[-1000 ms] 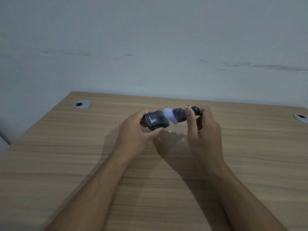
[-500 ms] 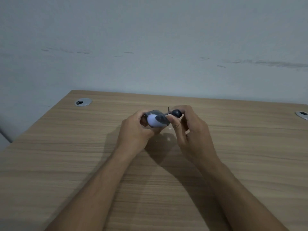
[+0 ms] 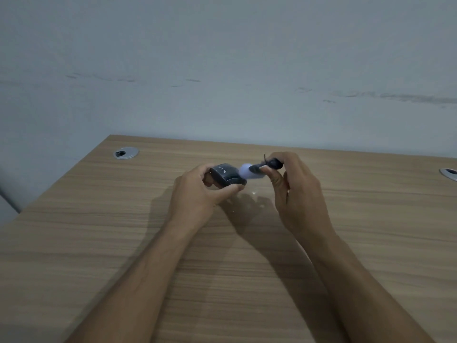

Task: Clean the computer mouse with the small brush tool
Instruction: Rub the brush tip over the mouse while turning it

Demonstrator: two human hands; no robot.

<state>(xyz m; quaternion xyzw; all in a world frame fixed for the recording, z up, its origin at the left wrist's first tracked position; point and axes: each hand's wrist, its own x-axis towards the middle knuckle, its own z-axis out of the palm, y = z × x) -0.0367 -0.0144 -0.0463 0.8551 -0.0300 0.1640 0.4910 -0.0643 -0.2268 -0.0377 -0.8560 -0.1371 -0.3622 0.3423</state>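
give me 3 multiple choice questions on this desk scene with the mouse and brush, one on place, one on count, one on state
1. Where is the computer mouse?
A. flat on the desk
B. in the left hand, above the desk
C. beside the far left grommet

2. How many metal cable grommets show on the desk?
A. two
B. none
C. four

3. What is the right hand doing?
A. resting open on the desk
B. pointing at the wall
C. gripping the small brush tool

Answers:
1 B, the left hand wraps the mouse, whose shadow falls on the wood below.
2 A, one grommet at far left, another at the right edge.
3 C, the right hand pinches the tool, its pale head meeting the mouse.
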